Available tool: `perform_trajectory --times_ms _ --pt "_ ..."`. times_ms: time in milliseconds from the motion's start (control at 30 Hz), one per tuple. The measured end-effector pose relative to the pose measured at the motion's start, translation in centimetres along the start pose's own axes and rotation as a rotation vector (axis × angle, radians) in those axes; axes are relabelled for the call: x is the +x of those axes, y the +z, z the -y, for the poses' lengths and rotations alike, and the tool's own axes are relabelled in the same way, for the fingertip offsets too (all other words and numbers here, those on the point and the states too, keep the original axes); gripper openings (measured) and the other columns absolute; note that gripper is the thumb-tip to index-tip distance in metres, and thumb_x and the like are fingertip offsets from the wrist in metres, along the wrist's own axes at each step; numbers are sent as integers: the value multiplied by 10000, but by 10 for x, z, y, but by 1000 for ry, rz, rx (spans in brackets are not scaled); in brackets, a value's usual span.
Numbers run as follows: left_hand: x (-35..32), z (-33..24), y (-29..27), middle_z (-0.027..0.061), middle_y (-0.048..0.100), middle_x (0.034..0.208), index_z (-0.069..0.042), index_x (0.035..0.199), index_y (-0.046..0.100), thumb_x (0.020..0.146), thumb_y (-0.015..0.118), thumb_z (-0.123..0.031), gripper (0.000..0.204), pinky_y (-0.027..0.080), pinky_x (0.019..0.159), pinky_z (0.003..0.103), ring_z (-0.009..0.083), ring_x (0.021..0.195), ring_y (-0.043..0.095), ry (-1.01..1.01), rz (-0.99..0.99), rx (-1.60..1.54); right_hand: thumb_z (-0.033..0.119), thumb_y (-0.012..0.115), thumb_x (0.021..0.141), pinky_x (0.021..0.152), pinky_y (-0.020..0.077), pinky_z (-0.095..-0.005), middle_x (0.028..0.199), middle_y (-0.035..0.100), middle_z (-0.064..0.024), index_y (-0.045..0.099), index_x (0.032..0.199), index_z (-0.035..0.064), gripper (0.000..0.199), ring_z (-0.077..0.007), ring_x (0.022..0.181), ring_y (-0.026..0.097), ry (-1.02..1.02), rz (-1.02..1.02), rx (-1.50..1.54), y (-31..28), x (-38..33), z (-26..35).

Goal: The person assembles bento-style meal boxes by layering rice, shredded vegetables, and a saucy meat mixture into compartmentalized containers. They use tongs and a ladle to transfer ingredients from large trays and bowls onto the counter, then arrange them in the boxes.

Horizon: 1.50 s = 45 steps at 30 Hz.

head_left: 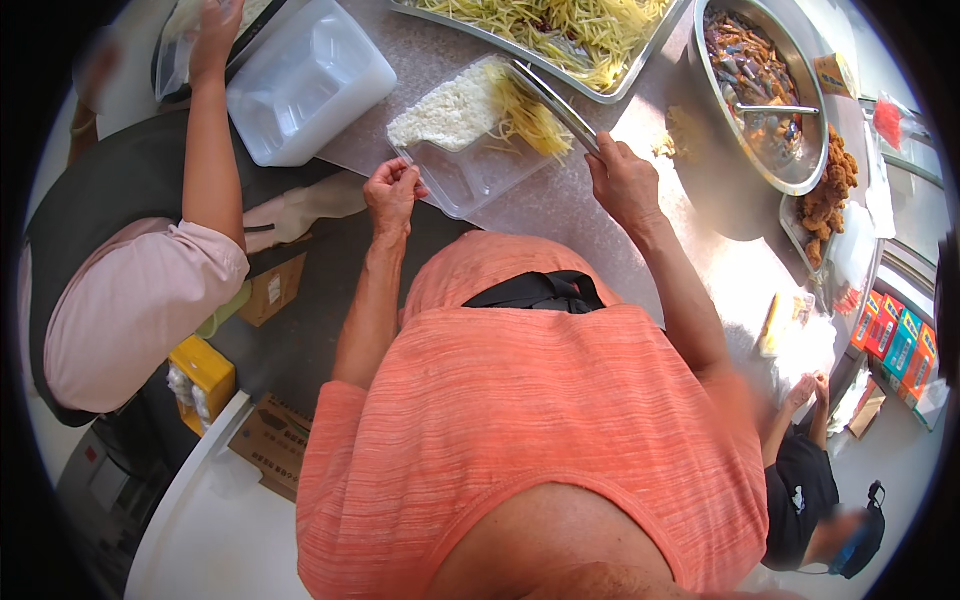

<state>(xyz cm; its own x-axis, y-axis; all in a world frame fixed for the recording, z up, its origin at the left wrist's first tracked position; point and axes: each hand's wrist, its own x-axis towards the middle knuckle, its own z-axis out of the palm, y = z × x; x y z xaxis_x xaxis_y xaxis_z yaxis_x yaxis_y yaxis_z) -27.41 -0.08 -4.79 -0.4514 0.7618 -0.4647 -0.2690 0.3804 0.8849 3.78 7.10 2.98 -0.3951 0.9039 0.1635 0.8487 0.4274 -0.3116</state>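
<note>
Tray [478, 165]: clear plastic, shallow, rectangular, on grey counter [560, 215] just ahead of both hands. White rice fills its far-left part, yellow shreds lie beside the rice on the right, near section bare. Left hand [392, 192] pinches the tray's near-left rim, fingers pressed together on the edge. Right hand [622, 178] is closed around metal tongs [560, 105]; their tips reach forward-left from that grip over the shreds. Beyond the tongs: steel pan [640, 70] of yellow shreds. Left of the pinch: a co-worker's arm [212, 150] and white tub [310, 80].
</note>
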Motion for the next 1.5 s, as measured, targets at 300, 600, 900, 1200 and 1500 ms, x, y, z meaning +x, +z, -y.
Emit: perform_trajectory --times_ms 300,600,900,1200,1500 --pt "10 -2 -5 34 613 745 19 940 621 810 639 -22 138 528 484 228 84 591 583 32 -12 30 176 649 823 524 493 -420 728 606 -134 505 986 66 244 -329 604 618 5 27 90 -1 12 -3" --pt "17 -13 -16 7 606 744 -5 971 632 808 683 -79 186 498 488 215 70 585 562 19 -47 135 233 674 813 597 485 -454 705 592 -173 481 919 30 300 -375 680 613 148 -109 108 -1 51 -37" --pt "-13 -49 23 31 585 690 -60 926 673 776 719 -148 180 488 557 274 138 603 589 784 70 730 257 655 810 654 499 -397 894 631 -90 596 953 94 225 -296 848 625 -172 -161 -172 -23 72 -23" --pt "-8 -33 72 60 590 703 -98 877 670 745 680 -162 147 522 549 375 260 638 640 1032 454 1276 64 539 808 583 538 -425 782 669 -166 637 921 73 150 -342 734 676 -179 461 -241 34 72 -25" --pt "1 -25 90 142 643 735 -48 748 630 767 554 -117 104 533 553 424 318 634 660 991 587 1502 66 574 769 628 555 -414 837 686 -169 697 810 47 131 -335 777 685 -180 551 -276 36 70 -29"
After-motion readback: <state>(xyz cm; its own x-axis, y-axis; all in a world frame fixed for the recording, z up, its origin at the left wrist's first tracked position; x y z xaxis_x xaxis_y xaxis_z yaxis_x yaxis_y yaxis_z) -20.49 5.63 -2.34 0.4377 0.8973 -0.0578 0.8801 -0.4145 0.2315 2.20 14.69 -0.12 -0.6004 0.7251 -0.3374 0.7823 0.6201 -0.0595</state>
